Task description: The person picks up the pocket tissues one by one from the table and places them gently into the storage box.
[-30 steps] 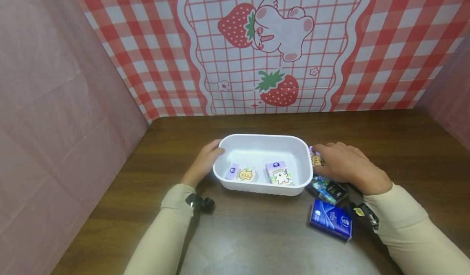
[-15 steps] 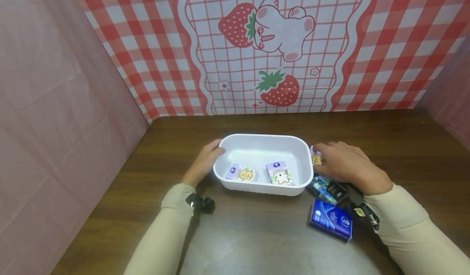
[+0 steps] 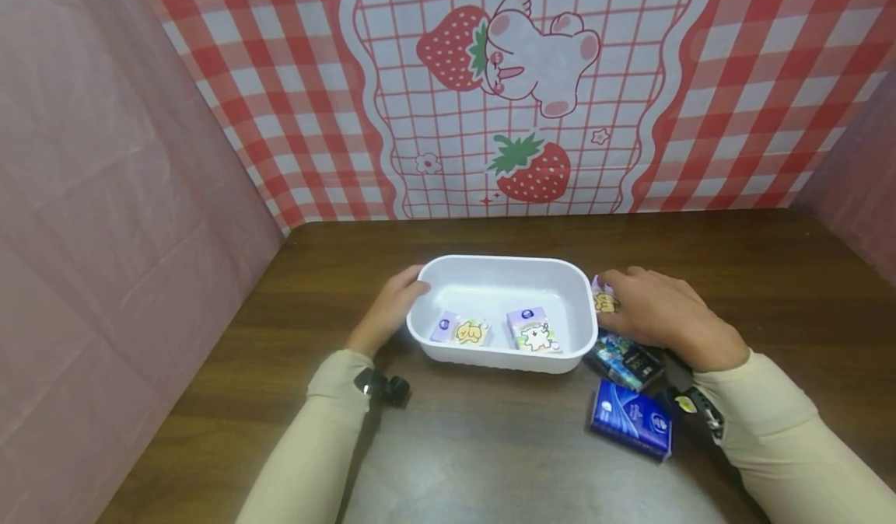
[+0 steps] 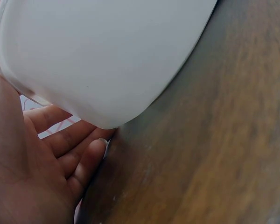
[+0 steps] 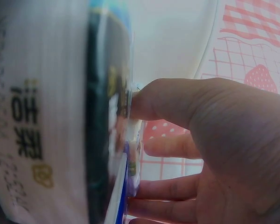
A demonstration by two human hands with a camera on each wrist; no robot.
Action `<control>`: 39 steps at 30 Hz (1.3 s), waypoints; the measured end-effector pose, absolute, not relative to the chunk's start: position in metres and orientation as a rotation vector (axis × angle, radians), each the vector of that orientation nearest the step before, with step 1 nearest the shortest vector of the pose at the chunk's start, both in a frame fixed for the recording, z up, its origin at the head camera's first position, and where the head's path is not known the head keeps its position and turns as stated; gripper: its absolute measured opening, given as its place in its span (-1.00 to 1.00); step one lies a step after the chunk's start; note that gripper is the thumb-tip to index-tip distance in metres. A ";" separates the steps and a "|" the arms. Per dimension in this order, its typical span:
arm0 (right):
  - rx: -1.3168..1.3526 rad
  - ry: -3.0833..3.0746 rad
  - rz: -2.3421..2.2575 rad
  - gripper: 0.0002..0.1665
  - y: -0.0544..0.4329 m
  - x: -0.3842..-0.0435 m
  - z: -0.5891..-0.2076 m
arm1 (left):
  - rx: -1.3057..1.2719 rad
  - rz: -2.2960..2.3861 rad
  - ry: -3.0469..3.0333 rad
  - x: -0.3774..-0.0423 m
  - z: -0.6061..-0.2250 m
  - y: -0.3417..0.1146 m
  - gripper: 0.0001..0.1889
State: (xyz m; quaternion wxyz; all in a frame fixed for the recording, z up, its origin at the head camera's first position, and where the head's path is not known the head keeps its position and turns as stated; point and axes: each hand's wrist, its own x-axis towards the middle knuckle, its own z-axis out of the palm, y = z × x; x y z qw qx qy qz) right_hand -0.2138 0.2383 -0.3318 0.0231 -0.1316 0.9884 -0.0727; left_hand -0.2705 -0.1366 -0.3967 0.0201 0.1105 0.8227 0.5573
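My left hand (image 3: 388, 306) holds the white plastic tub (image 3: 500, 358) at its left end, thumb over the rim. In the left wrist view, fingers (image 4: 67, 135) curl under the tub's outer wall. Inside the tub lie two small lilac tissue packs, one with a yellow cartoon dog (image 3: 469, 332), the other with a white one (image 3: 536, 337). Right beside the tub's right end, my right hand (image 3: 658, 310) grips a lilac tissue pack (image 3: 605, 301) with a yellow cartoon, between thumb and fingers; the hand covers most of it.
A dark patterned tissue pack (image 3: 626, 361) lies under my right hand's near side and looms close in the right wrist view. Nearer to me is a blue tissue pack (image 3: 632, 420) on the brown wooden table (image 3: 476, 446). A red-and-white checked cloth (image 3: 294, 81) hangs behind.
My right hand and the lilac pack in it have shifted very slightly, the pack's visible end up a little. The left hand, tub and other packs stay put.
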 end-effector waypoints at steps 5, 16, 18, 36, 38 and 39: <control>-0.376 3.045 -0.248 -0.04 0.240 -0.215 -0.331 | 0.334 1.720 2.555 -0.270 -0.396 -0.137 -0.57; -0.335 3.063 -0.322 0.00 0.241 -0.214 -0.331 | 0.330 1.703 2.570 -0.270 -0.395 -0.136 -0.56; -0.329 3.069 -0.324 -0.01 0.240 -0.214 -0.331 | 0.333 1.705 2.571 -0.271 -0.395 -0.136 -0.56; -0.351 3.082 -0.330 0.00 0.239 -0.214 -0.330 | 0.332 1.703 2.561 -0.270 -0.396 -0.137 -0.56; -0.354 3.087 -0.320 -0.01 0.239 -0.214 -0.330 | 0.335 1.703 2.563 -0.271 -0.396 -0.137 -0.56; -0.354 3.089 -0.316 -0.01 0.239 -0.214 -0.330 | 0.337 1.703 2.563 -0.271 -0.396 -0.137 -0.56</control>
